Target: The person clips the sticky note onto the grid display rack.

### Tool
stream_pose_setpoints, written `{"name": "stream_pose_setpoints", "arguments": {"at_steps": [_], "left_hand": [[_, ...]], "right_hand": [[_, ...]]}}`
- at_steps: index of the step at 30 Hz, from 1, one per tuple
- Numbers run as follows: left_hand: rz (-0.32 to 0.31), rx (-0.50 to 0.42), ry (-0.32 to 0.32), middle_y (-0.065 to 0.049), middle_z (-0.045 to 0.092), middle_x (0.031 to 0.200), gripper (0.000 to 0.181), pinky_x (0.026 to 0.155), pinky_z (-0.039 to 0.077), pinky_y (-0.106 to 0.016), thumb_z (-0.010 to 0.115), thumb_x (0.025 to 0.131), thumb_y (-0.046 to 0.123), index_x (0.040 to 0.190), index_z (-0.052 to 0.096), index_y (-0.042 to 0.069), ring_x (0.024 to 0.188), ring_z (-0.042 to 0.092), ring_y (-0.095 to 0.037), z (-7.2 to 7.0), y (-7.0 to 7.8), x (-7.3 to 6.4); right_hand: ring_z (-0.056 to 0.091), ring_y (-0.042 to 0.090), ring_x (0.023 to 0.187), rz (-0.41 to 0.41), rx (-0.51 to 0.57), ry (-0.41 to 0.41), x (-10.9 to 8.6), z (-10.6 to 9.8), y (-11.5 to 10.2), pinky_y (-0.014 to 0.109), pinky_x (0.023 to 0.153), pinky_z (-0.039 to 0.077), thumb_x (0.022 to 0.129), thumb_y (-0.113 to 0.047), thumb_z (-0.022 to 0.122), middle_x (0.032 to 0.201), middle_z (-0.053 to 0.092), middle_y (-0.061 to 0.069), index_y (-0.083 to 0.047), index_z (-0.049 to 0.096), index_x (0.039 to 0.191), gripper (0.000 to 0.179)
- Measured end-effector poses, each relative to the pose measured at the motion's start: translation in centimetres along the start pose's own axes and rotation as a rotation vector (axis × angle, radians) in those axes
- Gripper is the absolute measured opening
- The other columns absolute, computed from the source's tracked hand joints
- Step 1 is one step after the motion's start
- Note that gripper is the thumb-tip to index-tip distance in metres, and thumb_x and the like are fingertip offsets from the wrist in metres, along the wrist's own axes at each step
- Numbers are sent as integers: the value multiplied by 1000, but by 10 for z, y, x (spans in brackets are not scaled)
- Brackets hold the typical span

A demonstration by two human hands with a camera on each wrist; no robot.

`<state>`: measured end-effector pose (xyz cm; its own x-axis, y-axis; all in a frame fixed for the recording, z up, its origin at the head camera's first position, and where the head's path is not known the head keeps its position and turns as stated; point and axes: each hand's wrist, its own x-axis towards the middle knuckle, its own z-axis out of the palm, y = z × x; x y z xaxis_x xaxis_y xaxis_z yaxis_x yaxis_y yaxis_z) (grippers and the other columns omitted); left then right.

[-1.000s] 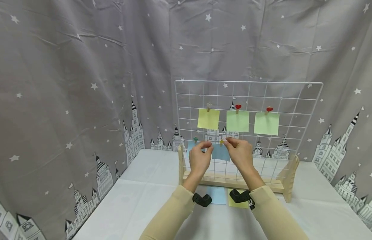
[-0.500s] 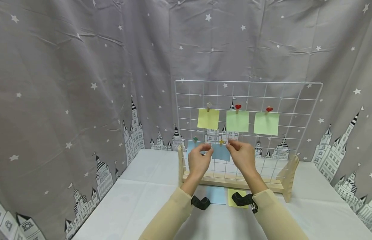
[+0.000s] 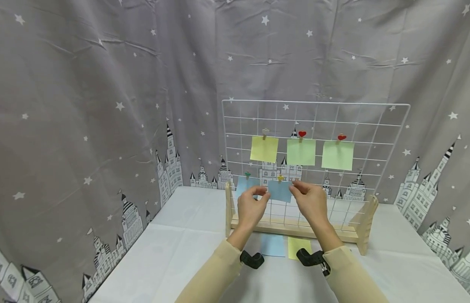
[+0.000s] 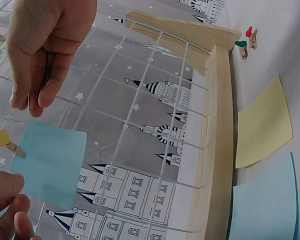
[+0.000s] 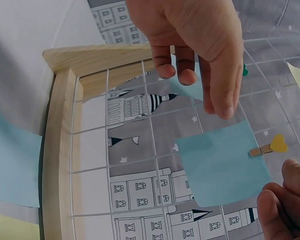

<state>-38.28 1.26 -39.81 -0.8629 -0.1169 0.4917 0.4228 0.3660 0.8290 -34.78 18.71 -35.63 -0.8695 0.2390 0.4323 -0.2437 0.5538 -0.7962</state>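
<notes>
A blue paper note (image 3: 280, 191) hangs on a white wire grid from a wooden clip with a yellow heart (image 4: 2, 137). My left hand (image 3: 251, 206) is at the note's left edge, its fingertips (image 5: 226, 111) right beside the paper. At the opposite edge is my right hand (image 3: 311, 201), with its fingertips (image 4: 35, 109) close by the corner. Thumb and forefinger stand slightly apart on both hands, with no firm hold on the paper showing. Partly behind my left hand, another blue note (image 3: 245, 183) hangs from a green clip (image 3: 248, 174).
Above hang a yellow note (image 3: 264, 149) and two green notes (image 3: 301, 152) on clips. A wooden base (image 3: 295, 229) carries the grid. In front of it lie blue (image 3: 273, 245) and yellow (image 3: 298, 247) notes. Red and green clips (image 4: 241, 49) lie beyond the yellow note.
My right hand has moved off the yellow-heart clip and down to the note's right edge. My left hand has dropped slightly along the left edge. The clip stays in place.
</notes>
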Motion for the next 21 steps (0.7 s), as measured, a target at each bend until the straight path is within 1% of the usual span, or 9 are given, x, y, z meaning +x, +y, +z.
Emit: {"name": "stream_pose_setpoints", "arguments": {"at_steps": [5, 14, 18, 21], "left_hand": [[-10, 7, 4, 6, 77, 93, 13, 67, 49, -28, 79, 90, 24, 102, 79, 19, 78, 65, -11, -1, -5, -2], [-11, 17, 2, 5, 77, 90, 10, 63, 48, -27, 80, 89, 23, 98, 79, 19, 72, 62, -9, -1, -11, -7], [-33, 26, -5, 4, 77, 90, 10, 63, 48, -27, 80, 89, 24, 97, 79, 17, 71, 61, -9, -2, -17, -11], [-53, 50, -13, 5, 76, 90, 11, 63, 47, -28, 80, 89, 27, 95, 79, 18, 71, 60, -8, -2, -23, -15]], "right_hand": [[73, 34, 110, 9, -5, 6, -3, -3, 5, 50, 90, 58, 99, -24, 70, 119, 76, 16, -7, 74, 126, 32], [72, 35, 112, 50, -26, -4, -8, -10, 14, 49, 91, 58, 100, -26, 68, 119, 76, 16, -6, 73, 126, 33], [72, 35, 111, 51, -32, -6, -11, -13, 18, 49, 91, 58, 100, -25, 69, 117, 76, 16, -6, 74, 125, 32], [73, 34, 110, 46, -40, 4, -13, -15, 22, 49, 91, 58, 99, -25, 70, 116, 77, 16, -5, 75, 123, 31]]}}
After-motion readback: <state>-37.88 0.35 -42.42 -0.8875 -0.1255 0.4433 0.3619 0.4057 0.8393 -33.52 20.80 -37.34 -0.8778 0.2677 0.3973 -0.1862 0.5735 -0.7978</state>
